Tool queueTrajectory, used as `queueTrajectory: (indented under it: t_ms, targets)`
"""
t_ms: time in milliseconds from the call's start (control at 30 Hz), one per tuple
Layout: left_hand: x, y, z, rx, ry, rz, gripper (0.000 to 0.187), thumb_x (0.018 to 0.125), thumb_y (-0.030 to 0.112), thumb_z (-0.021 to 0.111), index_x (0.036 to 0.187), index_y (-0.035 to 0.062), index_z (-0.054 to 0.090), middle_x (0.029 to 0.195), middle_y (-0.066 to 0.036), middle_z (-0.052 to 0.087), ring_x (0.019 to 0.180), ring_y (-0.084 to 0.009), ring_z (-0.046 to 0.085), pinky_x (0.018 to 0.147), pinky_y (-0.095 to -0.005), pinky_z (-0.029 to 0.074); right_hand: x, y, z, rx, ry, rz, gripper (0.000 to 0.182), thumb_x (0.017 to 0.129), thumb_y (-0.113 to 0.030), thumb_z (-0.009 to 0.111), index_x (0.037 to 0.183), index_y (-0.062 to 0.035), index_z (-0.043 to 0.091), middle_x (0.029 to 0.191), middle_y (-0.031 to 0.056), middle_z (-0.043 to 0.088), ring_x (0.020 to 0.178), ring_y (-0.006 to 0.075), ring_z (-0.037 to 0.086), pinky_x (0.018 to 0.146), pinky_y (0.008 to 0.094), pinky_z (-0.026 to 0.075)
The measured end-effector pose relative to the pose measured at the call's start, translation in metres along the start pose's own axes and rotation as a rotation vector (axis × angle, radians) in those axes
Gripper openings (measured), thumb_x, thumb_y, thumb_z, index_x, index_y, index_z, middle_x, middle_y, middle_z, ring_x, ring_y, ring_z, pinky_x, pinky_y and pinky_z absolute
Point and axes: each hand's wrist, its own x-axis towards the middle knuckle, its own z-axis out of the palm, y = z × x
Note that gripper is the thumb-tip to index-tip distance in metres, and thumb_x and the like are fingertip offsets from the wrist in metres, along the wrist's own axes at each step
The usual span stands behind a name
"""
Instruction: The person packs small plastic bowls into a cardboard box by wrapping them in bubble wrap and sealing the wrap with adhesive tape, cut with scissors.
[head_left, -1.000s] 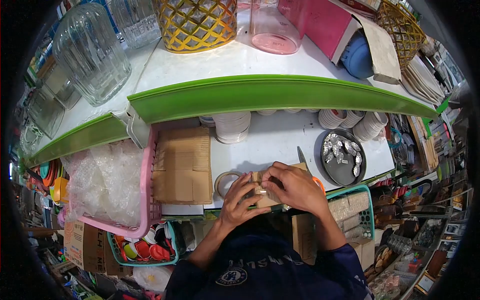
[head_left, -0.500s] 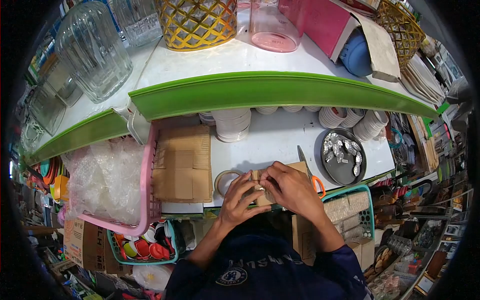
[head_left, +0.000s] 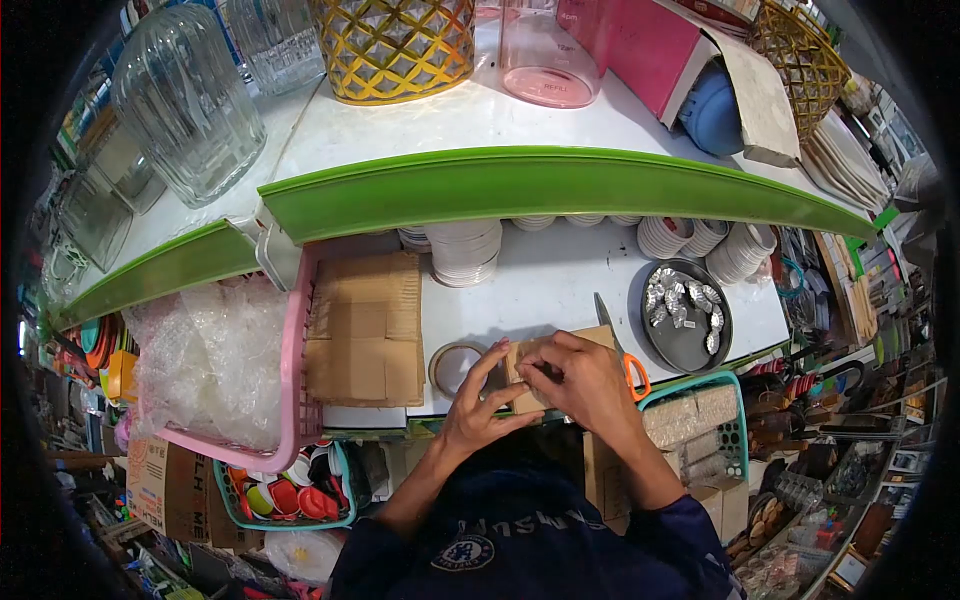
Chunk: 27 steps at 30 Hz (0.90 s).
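Observation:
A small brown cardboard box (head_left: 527, 400) sits at the shelf's front edge, between my hands and partly covered by them. My left hand (head_left: 478, 412) grips its left end, thumb and fingers around the side. Over the top, my right hand (head_left: 588, 385) has thumb and forefinger pinched together against the cardboard; anything between those fingertips is too small to make out. Just left of the box lies a roll of tape (head_left: 437, 372). Scissors with an orange handle (head_left: 641, 377) rest on the right, close to my right hand, blades pointing away.
A dark round pan (head_left: 656, 343) with small silver foil-like moulds stands at right. Flat cardboard (head_left: 365, 340) and a pink basket (head_left: 292, 400) of bubble wrap are at left. Stacked white bowls (head_left: 465, 250) line the back. A green-edged upper shelf (head_left: 540, 185) overhangs, holding glassware.
My right fingertips have shifted slightly over the box, and my left fingers have straightened a little along its side. Both hands stay at the box.

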Motion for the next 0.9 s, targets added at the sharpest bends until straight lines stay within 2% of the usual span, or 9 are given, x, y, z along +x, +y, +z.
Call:
queueTrajectory:
  t_ms: [200,267,367,500,567,667,800,867,900]
  targets:
    - [0.003,0.001,-0.002,-0.001,-0.006,0.015,0.056,0.064,0.022,0.089,0.109,0.0102,0.059,0.139,-0.023,0.042,0.130,-0.0407,0.045,0.105,-0.0467,0.045,-0.003,0.010,0.012,0.110,0.132,-0.044,0.022,0.082,-0.017,0.071,0.102,-0.0077,0.070,0.082,0.0083,0.068,0.067,0.0254,0.067,0.061,0.0349,0.054]
    - [0.003,0.001,-0.003,0.000,-0.033,0.034,0.060,0.061,0.018,0.091,0.110,0.0097,0.058,0.138,-0.026,0.040,0.130,-0.0431,0.044,0.104,-0.0500,0.045,-0.001,0.003,0.010,0.145,0.133,0.103,0.024,0.082,-0.018,0.072,0.102,-0.0062,0.069,0.080,0.0098,0.067,0.064,0.0249,0.067,0.059,0.0345,0.053]
    - [0.002,0.000,-0.003,0.002,-0.038,0.030,0.060,0.061,0.019,0.091,0.110,0.0096,0.058,0.138,-0.025,0.040,0.129,-0.0433,0.044,0.104,-0.0506,0.045,-0.001,0.006,0.012,0.133,0.154,0.094,0.026,0.081,-0.020,0.074,0.102,-0.0046,0.069,0.079,0.0113,0.067,0.064,0.0246,0.067,0.059,0.0346,0.053]
    - [0.003,0.001,-0.002,-0.003,-0.036,0.032,0.059,0.061,0.019,0.091,0.109,0.0096,0.059,0.139,-0.025,0.040,0.130,-0.0428,0.044,0.104,-0.0502,0.045,0.002,0.006,0.007,0.131,0.144,0.110,0.029,0.081,-0.021,0.074,0.104,-0.0041,0.069,0.081,0.0114,0.066,0.066,0.0248,0.067,0.060,0.0348,0.053]
    - [0.003,0.001,-0.001,-0.019,-0.033,-0.003,0.057,0.061,0.019,0.091,0.109,0.0102,0.060,0.139,-0.024,0.040,0.130,-0.0422,0.044,0.104,-0.0497,0.045,0.002,0.001,-0.003,0.126,0.017,0.095,0.030,0.082,-0.022,0.073,0.106,-0.0045,0.067,0.083,0.0112,0.066,0.068,0.0257,0.067,0.061,0.0349,0.053]
    - [0.003,0.002,0.000,-0.011,-0.018,-0.011,0.050,0.063,0.021,0.089,0.104,0.0087,0.063,0.138,-0.022,0.041,0.129,-0.0398,0.045,0.103,-0.0471,0.046,0.002,0.000,-0.002,0.085,0.032,0.060,0.033,0.082,-0.023,0.073,0.109,-0.0050,0.066,0.084,0.0110,0.065,0.068,0.0266,0.067,0.062,0.0350,0.053]
    - [0.002,0.002,-0.002,-0.010,-0.034,-0.018,0.050,0.063,0.021,0.089,0.104,0.0098,0.064,0.138,-0.022,0.041,0.129,-0.0397,0.044,0.103,-0.0469,0.046,0.003,0.002,0.005,0.109,0.067,0.076,0.034,0.082,-0.023,0.073,0.110,-0.0055,0.066,0.082,0.0108,0.065,0.068,0.0274,0.066,0.061,0.0353,0.052]
    - [0.003,0.002,-0.002,-0.006,-0.046,-0.018,0.049,0.063,0.022,0.089,0.105,0.0112,0.065,0.138,-0.021,0.041,0.129,-0.0396,0.044,0.103,-0.0467,0.046,0.004,0.002,0.008,0.123,0.134,0.090,0.034,0.078,-0.020,0.078,0.107,-0.0047,0.069,0.078,0.0090,0.066,0.060,0.0194,0.064,0.058,0.0310,0.051]
    - [0.002,0.002,-0.002,-0.006,-0.046,-0.018,0.049,0.063,0.022,0.089,0.105,0.0112,0.065,0.138,-0.021,0.041,0.129,-0.0396,0.044,0.103,-0.0467,0.046,0.004,0.003,0.009,0.124,0.134,0.090,0.034,0.078,-0.020,0.078,0.107,-0.0047,0.069,0.078,0.0090,0.066,0.060,0.0194,0.064,0.058,0.0310,0.051]
